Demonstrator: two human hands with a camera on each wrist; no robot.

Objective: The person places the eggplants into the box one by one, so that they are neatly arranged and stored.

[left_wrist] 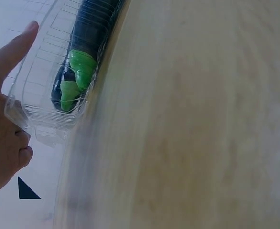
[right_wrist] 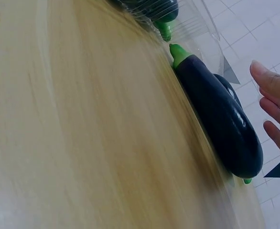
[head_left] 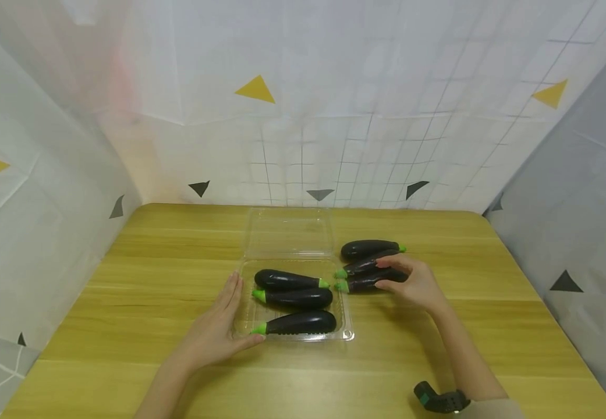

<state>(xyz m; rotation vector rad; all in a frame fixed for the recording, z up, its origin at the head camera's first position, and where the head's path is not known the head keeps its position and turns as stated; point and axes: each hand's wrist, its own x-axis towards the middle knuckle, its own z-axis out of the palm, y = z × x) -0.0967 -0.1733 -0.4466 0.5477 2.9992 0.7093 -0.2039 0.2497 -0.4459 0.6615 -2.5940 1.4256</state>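
Note:
Three dark eggplants lie in a clear plastic clamshell container [head_left: 348, 326], its lid [head_left: 289, 233] folded back: a rear eggplant [head_left: 284, 280], a middle eggplant [head_left: 300, 298] and a front eggplant [head_left: 303, 322]. My left hand [head_left: 213, 329] rests against the container's left side, fingers fairly straight, thumb by the front rim. Right of the container, three more eggplants lie on the table, among them a back eggplant [head_left: 365, 249] and a front eggplant [right_wrist: 216, 114]. Over the front ones hovers my right hand [head_left: 413, 283], thumb and fingers apart; the right wrist view shows a gap below them.
The wooden table [head_left: 124, 326] carries everything. White sheeting [head_left: 303, 163] with yellow and dark triangles rises behind it and at both sides. A black device [head_left: 441, 400] is strapped to the right wrist.

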